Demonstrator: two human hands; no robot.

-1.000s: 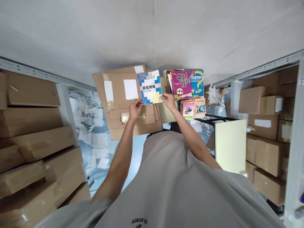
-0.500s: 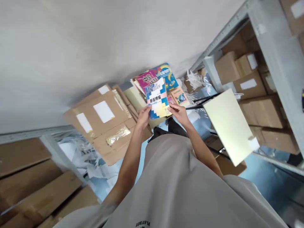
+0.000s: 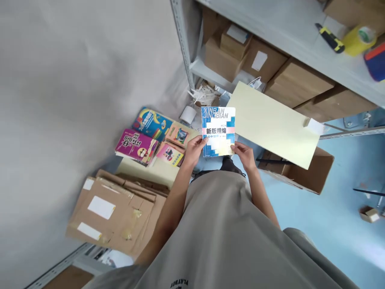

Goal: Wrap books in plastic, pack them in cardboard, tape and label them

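Held up in front of me is a blue and white book (image 3: 219,122) with "XINBAN JINGBIAN" across its cover. My left hand (image 3: 195,149) pinches its lower left edge, and my right hand (image 3: 244,154) grips the lower right corner. To the left, a purple book (image 3: 136,145) tops one pile on a pale board. Beside that lie a large blue book (image 3: 153,122), an orange-bordered booklet (image 3: 179,134) and a small pink and yellow booklet (image 3: 170,154).
Flattened cardboard boxes (image 3: 120,212) lean at the lower left. A pale tabletop (image 3: 270,120) stands to my right, above an open carton (image 3: 313,172). Shelving holds brown boxes (image 3: 300,84), a box cutter (image 3: 330,39) and a yellow tape roll (image 3: 359,39).
My view and body have turned right, away from the book piles. The blue and white book, still in both hands, now hangs before the pale tabletop's left end.
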